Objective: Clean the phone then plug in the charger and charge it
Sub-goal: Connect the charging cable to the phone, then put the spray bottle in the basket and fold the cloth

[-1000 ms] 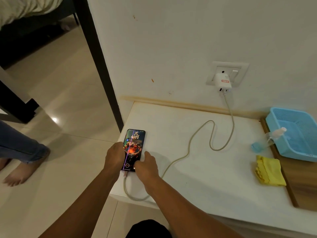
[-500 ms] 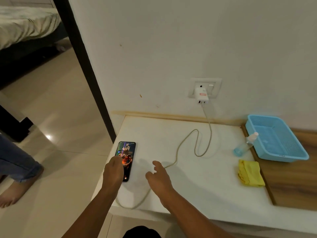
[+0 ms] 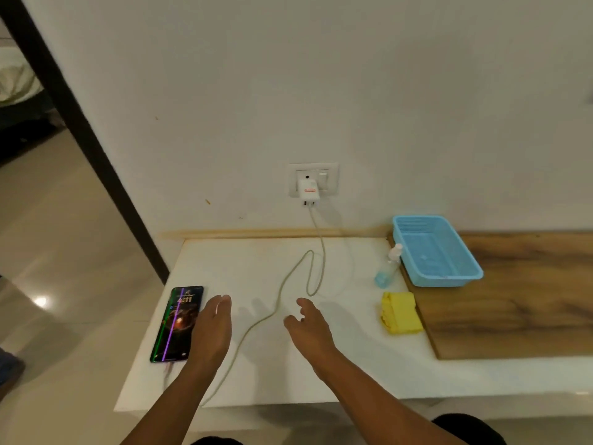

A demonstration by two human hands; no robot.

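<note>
The phone [image 3: 177, 323] lies flat near the left edge of the white counter [image 3: 256, 264], its screen lit with coloured vertical lines. A white charger [image 3: 308, 191] sits in the wall socket [image 3: 313, 178]. Its cable [image 3: 282, 293] loops over the counter and runs down to the phone's near end. My left hand [image 3: 211, 329] hovers open just right of the phone, apart from it. My right hand [image 3: 308, 326] is open too, right of the cable, holding nothing.
A yellow cloth [image 3: 401, 313] lies folded at the right, beside a small spray bottle [image 3: 386, 268] on its side. A blue plastic basket [image 3: 436, 252] rests on a wooden board [image 3: 513, 300]. Tiled floor and a dark door frame [image 3: 80, 130] lie to the left.
Both hands have let go of the phone and drawn away to its right with fingers spread. The view has tilted upward, so more wall shows.
</note>
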